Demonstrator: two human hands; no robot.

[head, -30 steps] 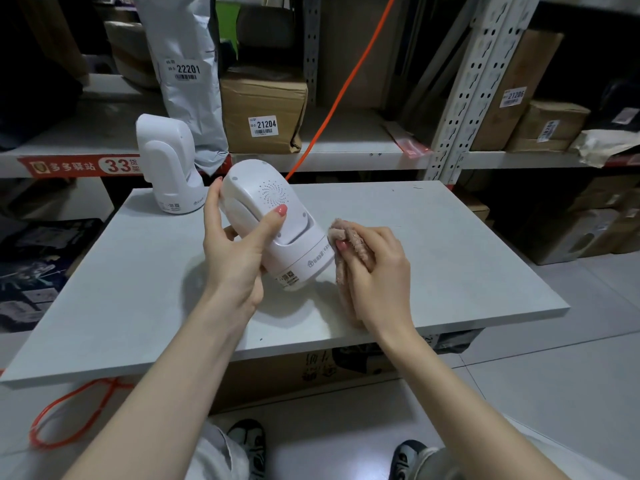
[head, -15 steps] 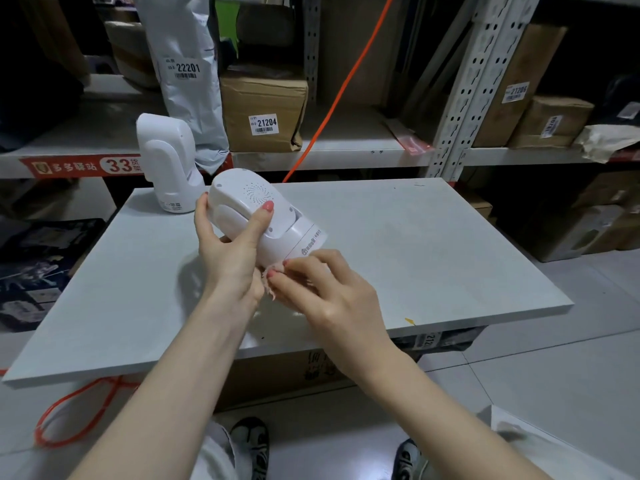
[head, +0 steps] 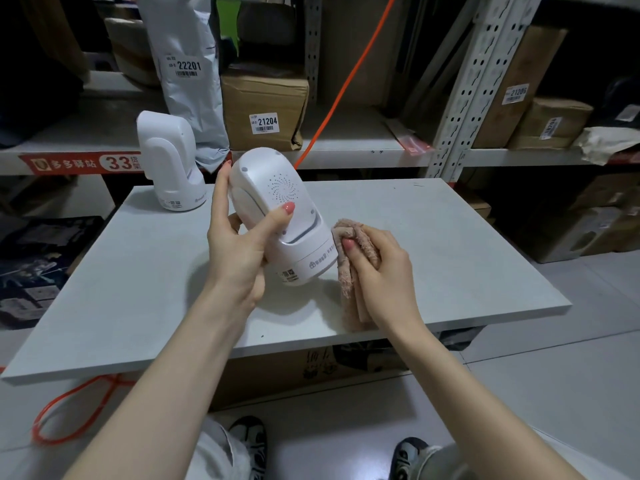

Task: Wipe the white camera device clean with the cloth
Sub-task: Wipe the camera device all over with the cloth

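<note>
Plastic like this looks light, rigid and slick: our left hand [head: 239, 251] clasps the white camera device [head: 277, 216] tilted above the counter [head: 450, 244], while our right hand [head: 381, 268] bunches the soft cloth [head: 349, 275] against its base; we'd hold the body.

Smooth glossy white plastic camera device [head: 277, 209]; fuzzy pink terry cloth [head: 353, 271]; matt grey table [head: 450, 254].

Bare table [head: 450, 237] right of the hands, open front-left surface, second white camera [head: 169, 161] blocking the rear-left corner, shelf [head: 363, 157] close behind.
</note>
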